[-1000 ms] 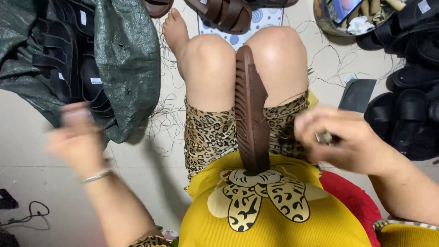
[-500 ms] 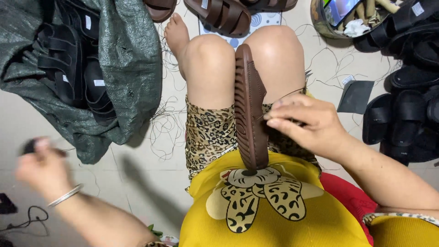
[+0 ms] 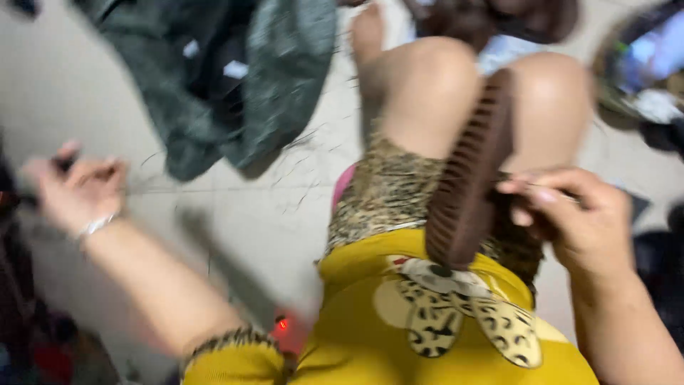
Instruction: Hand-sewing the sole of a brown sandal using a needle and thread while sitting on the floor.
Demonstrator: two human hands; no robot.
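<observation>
Right hand point(image 3: 573, 217) steadies the brown sole point(image 3: 470, 178); left hand point(image 3: 75, 189) outstretched, seemingly pinching something dark.

Pale tiled floor point(image 3: 235, 235) strewn with thin threads; a dark green sack point(image 3: 285, 78) (blurred) lies upper left.

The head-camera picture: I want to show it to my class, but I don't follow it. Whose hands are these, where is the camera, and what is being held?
The camera sits on a seated person's head and looks down, so you see their own lap and both hands. The picture is blurred by movement. A brown ridged shoe sole stands tilted on the lap between the knees. The right hand is at its edge, pinching something too thin to make out. The left hand, with a bracelet, reaches out to the side and grips a small dark thing. On the floor lies a green sack holding dark sandals, with loose threads around it.
</observation>
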